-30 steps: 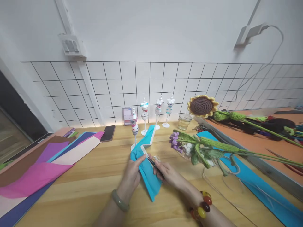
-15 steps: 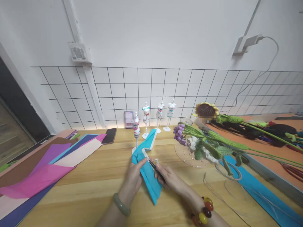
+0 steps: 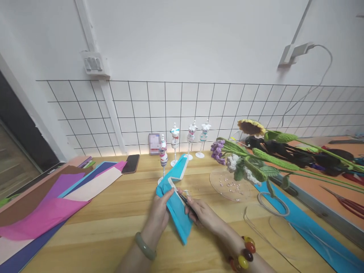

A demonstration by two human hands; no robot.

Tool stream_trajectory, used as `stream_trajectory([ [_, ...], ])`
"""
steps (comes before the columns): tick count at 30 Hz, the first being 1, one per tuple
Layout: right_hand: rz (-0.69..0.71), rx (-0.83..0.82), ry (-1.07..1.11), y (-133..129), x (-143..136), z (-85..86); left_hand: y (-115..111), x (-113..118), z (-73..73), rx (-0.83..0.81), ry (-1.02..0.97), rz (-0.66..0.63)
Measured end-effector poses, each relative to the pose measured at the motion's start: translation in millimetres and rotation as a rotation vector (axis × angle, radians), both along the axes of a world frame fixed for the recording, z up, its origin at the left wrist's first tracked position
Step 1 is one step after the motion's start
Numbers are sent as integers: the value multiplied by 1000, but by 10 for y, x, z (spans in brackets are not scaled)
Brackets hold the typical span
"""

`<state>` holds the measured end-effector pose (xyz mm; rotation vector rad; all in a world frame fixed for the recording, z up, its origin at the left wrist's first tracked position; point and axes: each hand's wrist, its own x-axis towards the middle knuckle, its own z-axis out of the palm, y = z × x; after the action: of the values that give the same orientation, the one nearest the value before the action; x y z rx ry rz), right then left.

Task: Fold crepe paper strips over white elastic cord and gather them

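A folded blue sheet (image 3: pixel 179 216) with a white border is pinched between the thumb and fingers of my left hand (image 3: pixel 159 210). It may be crepe paper or thin cloth; I cannot tell which. In my right hand (image 3: pixel 202 212) are slim black tweezers (image 3: pixel 183 198), their tips at the white border beside my left thumb. Behind the sheet stand several small white mannequin figures (image 3: pixel 174 138) on stems. To the right, a clear round dish (image 3: pixel 227 184) holds small pinkish beads.
Stacked coloured sheets (image 3: pixel 74 208) and a phone (image 3: pixel 131 163) are at left. Crocheted flowers (image 3: pixel 244 161) reach in from the right, above a blue strip (image 3: pixel 313 227), a pale ring (image 3: pixel 273 204) and loose cords. Red-handled scissors (image 3: pixel 348 203) lie on an orange surface at far right.
The crocheted flowers have shifted slightly right and the sunflower head has tipped, uncovering more of the dish and the scissors. The blue sheet has moved slightly left; both hands keep their grip.
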<state>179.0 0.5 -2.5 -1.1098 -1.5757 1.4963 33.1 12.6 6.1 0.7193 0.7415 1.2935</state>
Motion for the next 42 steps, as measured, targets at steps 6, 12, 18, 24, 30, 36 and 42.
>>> stream_trajectory([
  [6, -2, -5, -6, -10, -4, -11, 1, 2, -41, 10, -6, 6],
  [12, -7, -21, -8, -4, 0, -20, -15, 18, -15, 15, 13, 11],
  [18, -6, -29, -10, -8, 2, -13, -17, 32, -19, 11, 2, -4],
  [24, 3, -37, -20, -14, 15, -47, -41, 34, 2, 7, -46, -68],
  [30, -26, -8, -59, -14, 17, -47, -41, 35, 18, 22, -70, -90],
  [36, 7, 0, -17, -1, 18, -78, -43, 51, -18, -6, -55, -82],
  [42, -24, -20, -7, -13, -16, -89, -51, 100, -55, -61, -12, -32],
])
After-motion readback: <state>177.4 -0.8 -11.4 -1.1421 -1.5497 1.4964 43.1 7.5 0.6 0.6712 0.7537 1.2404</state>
